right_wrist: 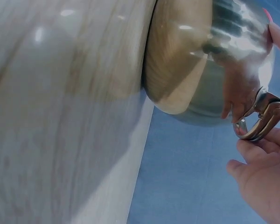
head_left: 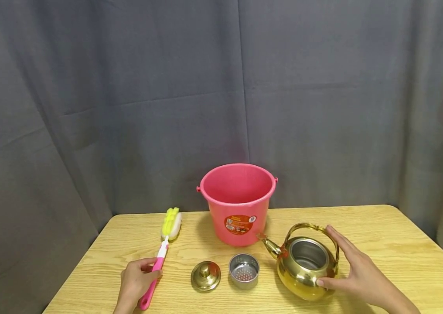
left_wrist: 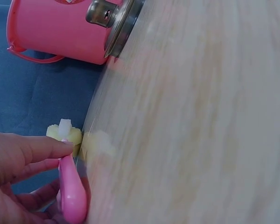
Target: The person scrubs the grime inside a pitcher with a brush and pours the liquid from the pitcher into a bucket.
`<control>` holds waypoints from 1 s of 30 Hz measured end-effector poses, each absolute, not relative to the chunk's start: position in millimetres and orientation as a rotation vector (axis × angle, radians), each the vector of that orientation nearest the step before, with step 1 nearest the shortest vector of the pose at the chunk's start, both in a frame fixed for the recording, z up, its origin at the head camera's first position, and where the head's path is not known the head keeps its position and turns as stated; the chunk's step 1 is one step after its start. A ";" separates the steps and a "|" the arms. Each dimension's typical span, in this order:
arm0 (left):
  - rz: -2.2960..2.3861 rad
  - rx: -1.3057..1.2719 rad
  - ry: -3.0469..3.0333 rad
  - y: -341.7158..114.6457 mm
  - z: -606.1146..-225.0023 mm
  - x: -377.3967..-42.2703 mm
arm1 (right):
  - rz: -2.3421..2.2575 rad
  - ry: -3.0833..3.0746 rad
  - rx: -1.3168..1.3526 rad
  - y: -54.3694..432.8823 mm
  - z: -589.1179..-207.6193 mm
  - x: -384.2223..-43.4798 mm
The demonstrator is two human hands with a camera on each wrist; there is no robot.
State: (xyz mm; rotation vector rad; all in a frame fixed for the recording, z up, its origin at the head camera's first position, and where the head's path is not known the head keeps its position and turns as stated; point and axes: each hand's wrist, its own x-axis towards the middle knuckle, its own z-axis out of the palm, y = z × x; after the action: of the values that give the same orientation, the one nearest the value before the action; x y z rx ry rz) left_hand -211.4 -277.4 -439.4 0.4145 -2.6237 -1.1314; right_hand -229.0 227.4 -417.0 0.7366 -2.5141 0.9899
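My left hand [head_left: 135, 279] pinches the pink handle of a sponge bottle brush [head_left: 159, 263], whose yellow and white head points away from me. In the left wrist view, thumb and fingers lie on both sides of that handle. My right hand [head_left: 362, 274] is spread wide at the right side of a gold teapot [head_left: 300, 279]. Its thumb is at the pot's body near the rim, and its straight fingers reach beside the raised handle [right_wrist: 270, 116]. The teapot has no lid on, and its spout points left.
Between the hands lie a gold lid [head_left: 206, 277] and a steel strainer cup [head_left: 244, 283] with a perforated bottom. A pink bucket [head_left: 217, 222] stands behind them near the wooden table's [head_left: 127, 231] back edge. Grey curtains [head_left: 166, 109] surround the table.
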 end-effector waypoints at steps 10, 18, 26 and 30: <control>-1.119 0.363 -2.573 -266.5 -421.8 -208.4 | 0.951 -2.514 0.764 227.3 -415.7 -230.7; -1.274 0.046 -2.345 -199.1 -381.3 -201.8 | 1.080 -2.532 0.737 231.5 -413.1 -229.7; -1.672 -0.270 -2.226 -109.5 -370.2 -194.8 | 1.300 -2.463 0.542 232.7 -410.1 -226.1; -1.830 -0.261 -2.192 -66.1 -379.9 -192.5 | 1.323 -2.427 0.449 230.3 -407.8 -224.9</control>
State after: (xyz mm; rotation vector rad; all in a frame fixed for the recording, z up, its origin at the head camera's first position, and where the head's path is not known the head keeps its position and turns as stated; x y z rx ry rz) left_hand -192.5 -66.1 -379.9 -0.2610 -2.1923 -1.8297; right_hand -224.9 230.3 -407.8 0.4493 -2.4271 1.3228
